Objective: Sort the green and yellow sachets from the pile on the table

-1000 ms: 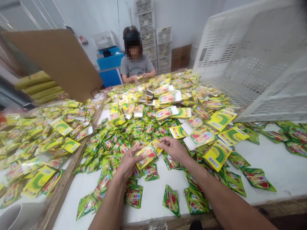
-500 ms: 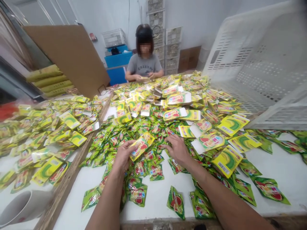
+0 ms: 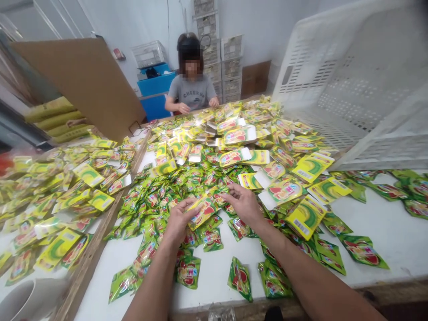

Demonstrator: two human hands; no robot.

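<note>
My left hand grips a small yellow carton with a watermelon picture, its far end tilted up to the right. At that far end, the thumb and fingers of my right hand pinch a small green candy packet, which touches or nearly touches the carton; whether part of it is inside, I cannot tell. Under and around both hands spreads a heap of green packets. Several loose packets lie nearer me, among them one green packet between my forearms.
Yellow cartons pile up beyond my right hand. Left of a wooden strip lie more cartons and a grey-white cup or tube. A white crate lies tipped at the right. A co-worker sits opposite.
My right hand has come closer to the carton's end, with a packet at its fingertips. The co-worker's hands have moved apart. The whole view has shifted slightly.
</note>
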